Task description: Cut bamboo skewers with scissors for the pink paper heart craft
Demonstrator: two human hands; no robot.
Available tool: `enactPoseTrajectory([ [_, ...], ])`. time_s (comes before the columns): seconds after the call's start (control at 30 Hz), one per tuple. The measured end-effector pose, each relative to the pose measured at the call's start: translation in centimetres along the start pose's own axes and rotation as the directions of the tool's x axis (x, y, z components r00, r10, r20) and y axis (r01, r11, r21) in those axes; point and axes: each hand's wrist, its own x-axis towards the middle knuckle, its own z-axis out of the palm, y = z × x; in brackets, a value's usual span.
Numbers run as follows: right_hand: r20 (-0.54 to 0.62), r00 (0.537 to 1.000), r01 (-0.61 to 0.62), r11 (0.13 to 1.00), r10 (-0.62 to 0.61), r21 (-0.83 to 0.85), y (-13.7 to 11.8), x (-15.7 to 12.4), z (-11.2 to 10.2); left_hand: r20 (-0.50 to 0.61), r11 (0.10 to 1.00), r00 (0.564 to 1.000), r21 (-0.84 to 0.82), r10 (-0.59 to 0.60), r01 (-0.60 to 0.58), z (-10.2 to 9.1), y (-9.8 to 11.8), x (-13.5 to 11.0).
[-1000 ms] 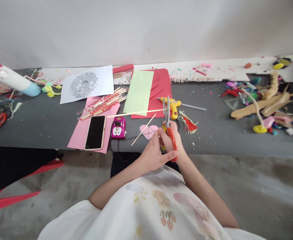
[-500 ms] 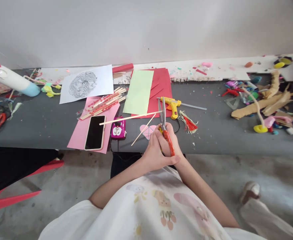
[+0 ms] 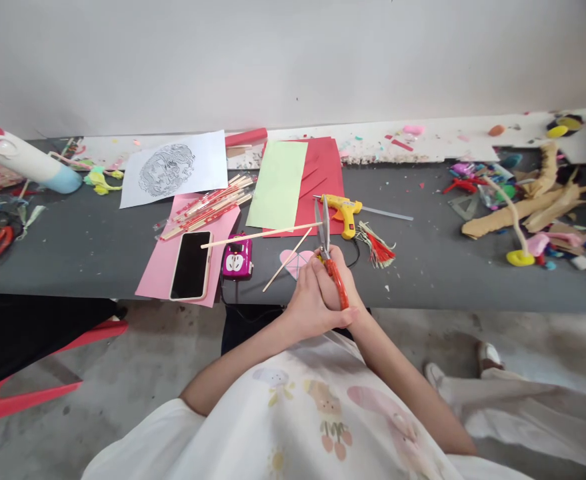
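Orange-handled scissors are clasped by both hands at the table's front edge, blades pointing away from me. My left hand is wrapped over the handles from the left, fingers closed. My right hand grips them from the right, partly hidden behind the left. A long thin wooden stick runs leftward from between the slightly parted blades, its far end over the phone. Below it, a shorter stick lies across a pink paper heart with drawn lines, partly covered by my hands.
Beyond the scissors lie a yellow glue gun, red paper and green paper. A purple power socket and bundled sticks are to the left. A red tassel and craft scraps are rightward. Another person's legs show at lower right.
My hands, the scissors and the long stick stay almost still, with only a slight shift. At lower right, the other person's legs have come further into view, toward the left.
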Motion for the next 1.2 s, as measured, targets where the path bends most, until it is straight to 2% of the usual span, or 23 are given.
enactPoseTrajectory([
  [0.2,0.010,1.000,0.004,1.000,-0.004,-0.017,0.14,0.23,-0.08,-0.002,1.000,1.000,0.000,0.028,-0.028,-0.06,0.01,0.10],
  [0.83,0.012,1.000,0.019,0.998,-0.018,-0.062,0.30,0.46,0.01,0.003,0.999,1.000,-0.050,0.003,-0.003,0.00,-0.80,0.09],
  [1.2,0.018,1.000,0.012,0.997,-0.010,-0.076,0.18,0.58,0.04,0.008,0.999,0.999,-0.001,0.032,-0.032,-0.03,-0.70,0.25],
])
